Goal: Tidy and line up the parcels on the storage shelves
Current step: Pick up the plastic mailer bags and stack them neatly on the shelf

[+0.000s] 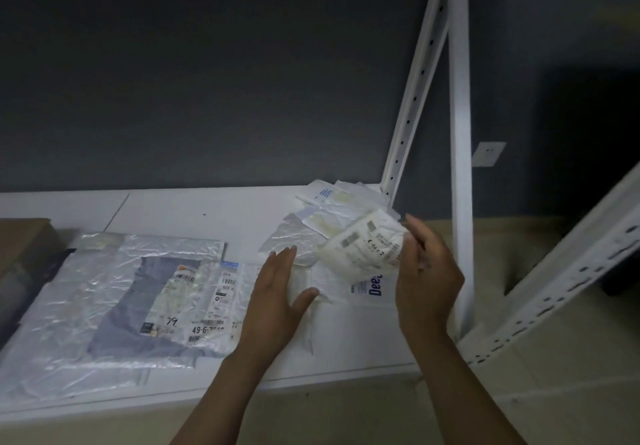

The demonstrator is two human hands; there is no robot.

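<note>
Left hand lies flat on the pile while right hand grips a small parcel, best set square alongside.

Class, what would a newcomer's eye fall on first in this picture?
The left hand rests on a loose heap of white parcels at the shelf's right end; the right hand holds a small labelled parcel. A large clear bag lies flat to the left.
</note>
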